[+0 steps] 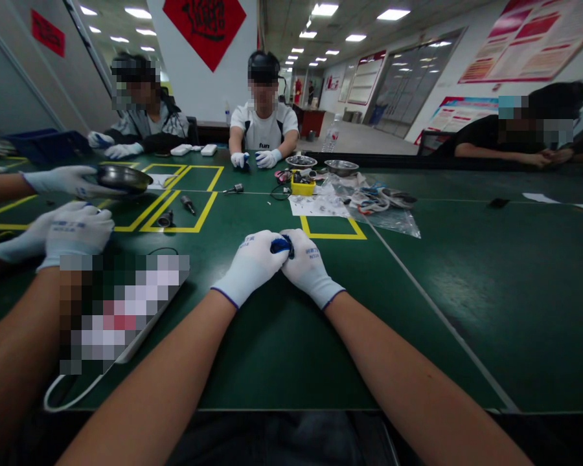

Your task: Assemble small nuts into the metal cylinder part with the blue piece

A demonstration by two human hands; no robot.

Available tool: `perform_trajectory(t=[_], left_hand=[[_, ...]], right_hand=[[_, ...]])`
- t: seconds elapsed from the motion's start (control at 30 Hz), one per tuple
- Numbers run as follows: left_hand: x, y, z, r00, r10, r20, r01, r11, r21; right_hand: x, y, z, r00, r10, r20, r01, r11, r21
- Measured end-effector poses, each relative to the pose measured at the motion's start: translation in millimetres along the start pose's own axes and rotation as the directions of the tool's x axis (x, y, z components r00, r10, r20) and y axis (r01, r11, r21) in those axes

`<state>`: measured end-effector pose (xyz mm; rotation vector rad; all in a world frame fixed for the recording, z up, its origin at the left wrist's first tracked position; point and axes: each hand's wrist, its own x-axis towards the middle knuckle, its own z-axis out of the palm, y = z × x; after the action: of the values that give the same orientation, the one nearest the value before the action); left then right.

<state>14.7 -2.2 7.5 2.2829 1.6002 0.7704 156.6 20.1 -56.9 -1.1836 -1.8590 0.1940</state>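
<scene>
Forearms [172, 353] stretch over the green bench [442, 278], hands meeting at 12 o'clock.
Left hand [256, 260] and right hand [307, 260] are nearly closed round a small dark piece [290, 246], mostly hidden; a white strip [150, 323] blocks 8 o'clock, a co-worker's gloved hands [78, 233] 9, plastic bag [398, 219] 1, yellow bin [302, 188] 12.
</scene>
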Motion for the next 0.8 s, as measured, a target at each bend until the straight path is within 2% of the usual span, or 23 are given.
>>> perform_trajectory(t=[0.2,0.4,0.57,0.7,0.8], left_hand=[[0.5,-2.4,-1.4,0.995,0.052,0.089,-0.063,0.990,0.126],[-1.3,-4.0,-2.9,0.986,0.106,0.126,-0.122,0.984,0.127],[-2.8,-3.9,-0.7,0.986,0.077,0.145,-0.097,0.986,0.135],[-2.6,-3.5,4.9,0.993,0.040,0.112,-0.051,0.994,0.101],[0.4,-5.3,8.4,1.000,-0.022,-0.002,0.022,1.000,0.008]], right_hand=[[0.0,-1.9,-1.2,1.000,0.002,0.024,-0.001,1.000,-0.016],[-0.1,-5.0,-4.4,0.998,-0.012,0.059,0.012,1.000,-0.006],[-0.7,-4.0,-3.2,0.998,-0.019,0.062,0.019,1.000,-0.006],[-0.1,-1.9,-0.4,1.000,-0.020,0.014,0.020,1.000,-0.006],[1.7,-1.7,-0.7,0.998,0.013,-0.069,-0.014,1.000,-0.008]])
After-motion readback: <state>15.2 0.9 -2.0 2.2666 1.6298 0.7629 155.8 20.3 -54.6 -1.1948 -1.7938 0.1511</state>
